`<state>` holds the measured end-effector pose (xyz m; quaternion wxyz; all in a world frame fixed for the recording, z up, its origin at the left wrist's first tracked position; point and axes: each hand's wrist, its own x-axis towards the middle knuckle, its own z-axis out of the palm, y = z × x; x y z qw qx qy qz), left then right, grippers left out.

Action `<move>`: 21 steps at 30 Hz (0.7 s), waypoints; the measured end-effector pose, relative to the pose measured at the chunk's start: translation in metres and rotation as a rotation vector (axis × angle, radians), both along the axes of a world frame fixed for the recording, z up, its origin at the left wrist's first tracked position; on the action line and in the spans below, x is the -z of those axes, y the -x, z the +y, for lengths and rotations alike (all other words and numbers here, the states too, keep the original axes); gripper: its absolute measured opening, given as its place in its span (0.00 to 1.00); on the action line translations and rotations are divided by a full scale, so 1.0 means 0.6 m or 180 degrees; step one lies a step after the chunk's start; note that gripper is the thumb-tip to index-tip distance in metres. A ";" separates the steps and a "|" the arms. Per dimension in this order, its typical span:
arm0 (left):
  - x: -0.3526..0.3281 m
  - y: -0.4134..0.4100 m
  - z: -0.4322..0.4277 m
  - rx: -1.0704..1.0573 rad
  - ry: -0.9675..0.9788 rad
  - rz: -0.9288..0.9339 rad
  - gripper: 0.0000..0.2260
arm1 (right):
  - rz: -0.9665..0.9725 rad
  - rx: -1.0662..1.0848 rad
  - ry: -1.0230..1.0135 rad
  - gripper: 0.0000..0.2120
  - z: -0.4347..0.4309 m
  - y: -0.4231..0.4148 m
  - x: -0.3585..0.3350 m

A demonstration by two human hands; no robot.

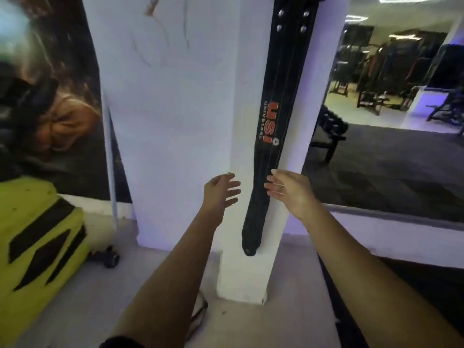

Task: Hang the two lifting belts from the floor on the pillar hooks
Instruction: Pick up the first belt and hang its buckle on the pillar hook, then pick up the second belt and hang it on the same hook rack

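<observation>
A long black belt hangs down the front of the white pillar. Its top end goes up out of the picture, so the hook cannot be seen. It has four silver studs near the top and red letters on the middle. Its rounded bottom tip hangs above the floor and does not touch it.

Both hands are up at the lower part of the belt, one on each side of it. The left hand is just to the left of the belt. Its fingers are spread wide and it holds nothing. There is a bit of white pillar between this hand and the belt, so they are apart.

The right hand is just on the other side. Its fingers are straight and loose, not curled around anything. The fingertips touch the right edge of the belt, or are right against it. It is not gripping the belt.

Down below the left arm, something thin and dark lies on the floor at the foot of the pillar, but it is too hidden to tell what it is.

Far out to the left of the left hand is a yellow pad with black shapes on it. Out to the right of the right hand is a big mirror showing gym machines.
</observation>
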<state>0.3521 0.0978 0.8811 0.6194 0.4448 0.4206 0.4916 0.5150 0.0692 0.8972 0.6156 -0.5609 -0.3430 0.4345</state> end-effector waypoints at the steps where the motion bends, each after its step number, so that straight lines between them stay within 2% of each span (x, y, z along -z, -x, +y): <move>1: 0.031 0.017 -0.014 -0.0091 0.0129 0.0034 0.12 | 0.0026 -0.0089 0.0125 0.04 -0.009 0.019 0.031; 7: 0.213 0.141 -0.057 -0.0442 0.0832 0.0170 0.06 | 0.0150 -0.0534 0.0890 0.03 -0.026 0.146 0.199; 10: 0.290 0.207 -0.049 -0.0644 0.1184 0.0231 0.06 | 0.0256 -0.0696 0.1177 0.04 -0.004 0.218 0.274; 17: 0.458 0.340 0.058 -0.0722 0.1725 0.0655 0.08 | 0.0426 -0.0666 0.1843 0.08 0.122 0.374 0.479; 21: 0.601 0.384 0.139 -0.0683 0.1995 0.0779 0.06 | 0.0444 -0.0504 0.2195 0.04 0.206 0.417 0.647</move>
